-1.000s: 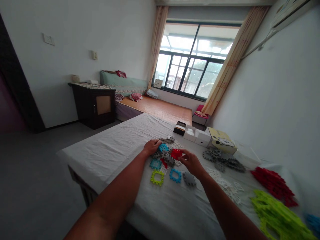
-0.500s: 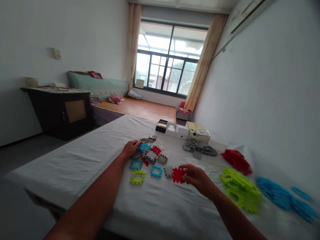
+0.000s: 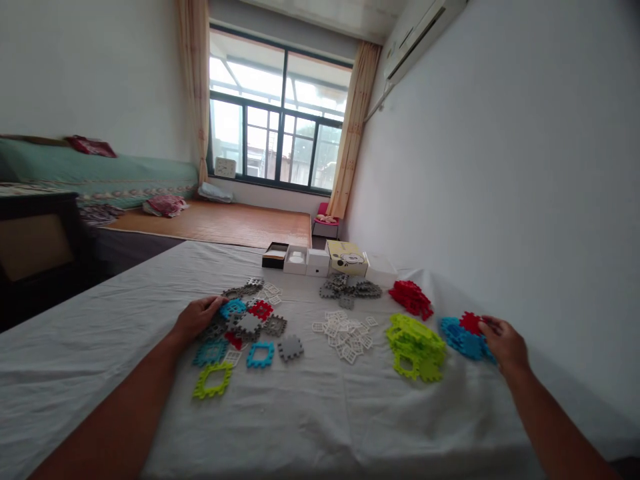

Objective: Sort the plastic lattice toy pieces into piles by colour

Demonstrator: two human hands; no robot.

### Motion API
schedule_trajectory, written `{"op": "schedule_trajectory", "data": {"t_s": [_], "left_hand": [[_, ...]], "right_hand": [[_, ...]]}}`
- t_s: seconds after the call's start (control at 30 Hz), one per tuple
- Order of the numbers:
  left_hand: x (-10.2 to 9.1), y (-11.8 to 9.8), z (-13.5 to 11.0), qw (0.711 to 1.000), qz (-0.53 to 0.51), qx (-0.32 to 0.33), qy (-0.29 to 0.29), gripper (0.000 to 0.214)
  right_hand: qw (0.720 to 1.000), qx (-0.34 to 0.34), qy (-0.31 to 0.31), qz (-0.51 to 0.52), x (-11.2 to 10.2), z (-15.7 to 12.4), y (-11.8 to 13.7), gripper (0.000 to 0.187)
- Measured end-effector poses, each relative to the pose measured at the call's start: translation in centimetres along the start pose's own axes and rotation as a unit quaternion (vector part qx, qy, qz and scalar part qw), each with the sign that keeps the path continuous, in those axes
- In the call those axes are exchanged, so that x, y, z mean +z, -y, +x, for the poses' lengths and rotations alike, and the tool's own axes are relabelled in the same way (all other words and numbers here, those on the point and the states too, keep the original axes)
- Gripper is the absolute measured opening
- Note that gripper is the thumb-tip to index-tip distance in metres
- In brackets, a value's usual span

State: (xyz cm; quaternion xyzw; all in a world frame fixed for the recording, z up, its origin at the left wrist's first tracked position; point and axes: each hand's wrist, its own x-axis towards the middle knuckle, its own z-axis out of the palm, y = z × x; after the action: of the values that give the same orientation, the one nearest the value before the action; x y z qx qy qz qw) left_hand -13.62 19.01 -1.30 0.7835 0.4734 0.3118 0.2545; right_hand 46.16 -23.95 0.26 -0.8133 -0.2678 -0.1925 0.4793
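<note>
My right hand pinches a red square interlocking tile with toothed edges, held over the pile of blue tiles at the right. At the mixed pile on the left, my left hand has its fingers closed on the edge of a blue interlocking tile. Grey tiles and another red tile lie in that pile. Nearer me are a lime-green frame tile, a blue frame tile and a single grey tile.
White lattice pieces lie mid-table. Beyond and right of them are piles of grey, red and lime-green tiles. Small boxes and a yellow box line the far edge of the white cloth.
My right hand has carried the red tile rightward, from beside the grey tile to over the blue pile. The view has turned right. My left hand stays at the mixed pile.
</note>
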Motion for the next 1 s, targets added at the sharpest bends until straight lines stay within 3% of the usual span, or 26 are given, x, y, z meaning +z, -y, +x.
{"op": "schedule_trajectory", "data": {"t_s": [0.07, 0.17, 0.33, 0.5, 0.6, 0.7, 0.87, 0.93, 1.0], "left_hand": [[0.0, 0.0, 0.0, 1.0, 0.009, 0.001, 0.002, 0.053], [0.0, -0.1, -0.2, 1.0, 0.018, 0.002, -0.004, 0.052], [-0.1, -0.2, -0.5, 1.0, 0.014, 0.013, -0.012, 0.05], [0.1, -0.3, -0.7, 0.999, 0.001, 0.032, -0.016, 0.049], [0.3, -0.3, -0.6, 1.0, 0.0, 0.026, -0.011, 0.049], [0.5, -0.4, -0.6, 1.0, 0.011, 0.02, -0.009, 0.047], [0.4, -0.6, -1.1, 0.999, 0.022, 0.022, -0.009, 0.045], [0.4, -0.6, -1.3, 1.0, 0.014, 0.026, -0.01, 0.044], [0.3, -0.4, -1.4, 0.999, 0.004, 0.031, -0.013, 0.044]], "right_hand": [[0.999, -0.006, 0.046, -0.005, 1.5, 0.1, 0.6, 0.033], [0.993, -0.029, 0.11, -0.02, 5.4, 0.3, 3.0, 0.032], [0.988, -0.045, 0.14, -0.037, 11.4, 1.6, 5.6, 0.029], [0.979, -0.07, 0.164, -0.097, 13.0, 2.2, 6.8, 0.016], [0.967, -0.134, 0.158, -0.148, 13.6, 1.7, 9.7, 0.016], [0.942, -0.23, 0.226, -0.094, 15.2, -1.5, 15.5, 0.022], [0.847, -0.333, 0.411, 0.054, 19.2, -12.4, 27.0, 0.027], [0.807, -0.378, 0.446, 0.08, 20.9, -16.7, 30.5, 0.032], [0.789, -0.405, 0.455, 0.078, 22.8, -19.8, 33.0, 0.041]]}}
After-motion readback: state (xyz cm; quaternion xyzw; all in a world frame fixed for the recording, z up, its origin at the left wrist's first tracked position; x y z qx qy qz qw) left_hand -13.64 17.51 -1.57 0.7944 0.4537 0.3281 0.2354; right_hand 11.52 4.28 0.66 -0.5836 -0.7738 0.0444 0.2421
